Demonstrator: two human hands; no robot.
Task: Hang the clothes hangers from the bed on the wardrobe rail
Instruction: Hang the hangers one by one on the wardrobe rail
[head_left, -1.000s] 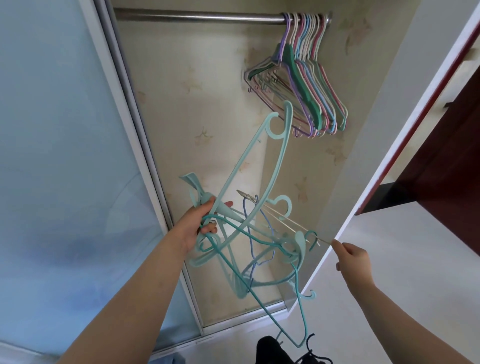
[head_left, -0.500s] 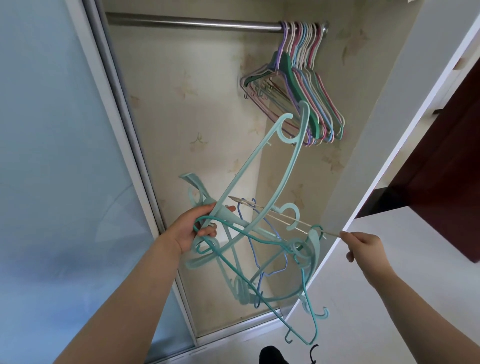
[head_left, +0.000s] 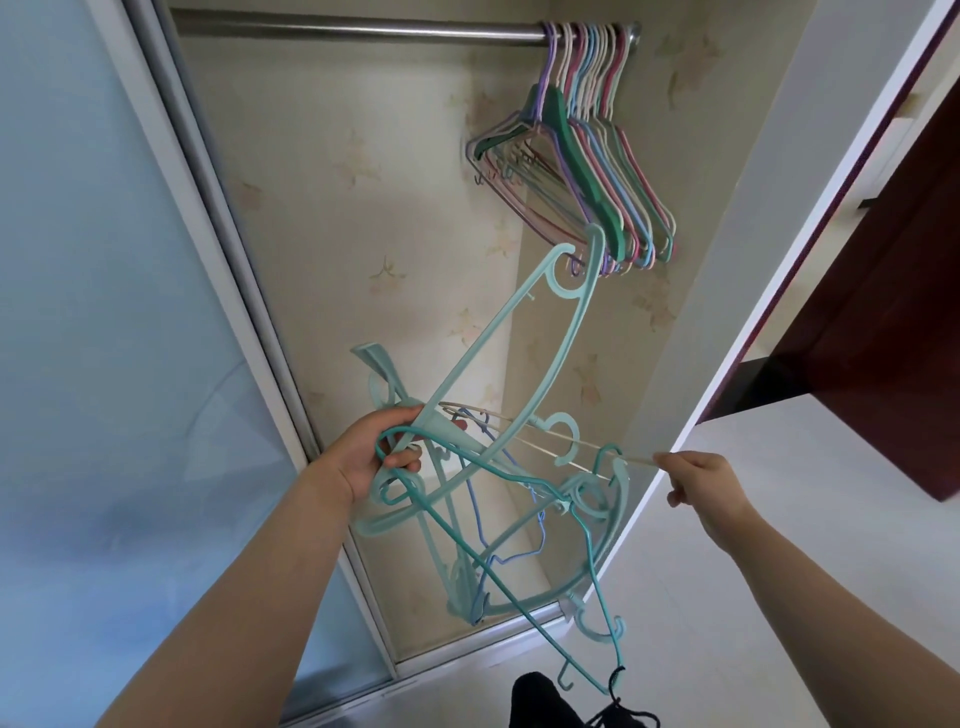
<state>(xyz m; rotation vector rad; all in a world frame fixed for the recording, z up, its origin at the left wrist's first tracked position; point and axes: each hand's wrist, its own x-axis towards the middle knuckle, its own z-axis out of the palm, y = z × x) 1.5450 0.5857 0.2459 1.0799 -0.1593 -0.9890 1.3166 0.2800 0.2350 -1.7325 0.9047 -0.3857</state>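
My left hand (head_left: 371, 457) grips a tangled bundle of teal and light-blue plastic hangers (head_left: 524, 374) in front of the open wardrobe. One pale hanger sticks up toward the hung ones. A thin cream wire hanger (head_left: 550, 439) lies across the bundle, and my right hand (head_left: 701, 483) pinches its end at the right. The steel wardrobe rail (head_left: 363, 28) runs along the top. Several pastel hangers (head_left: 587, 171) hang bunched at its right end.
A frosted sliding door (head_left: 93, 312) with a metal frame stands at the left. The wardrobe's white side panel (head_left: 769, 249) and a dark red cabinet (head_left: 893, 291) are at the right. A dark object (head_left: 540, 701) lies on the floor below.
The bundle has risen, its upright hanger now reaching the hung hangers. My right hand has drawn the cream hanger's end further right and slightly up.
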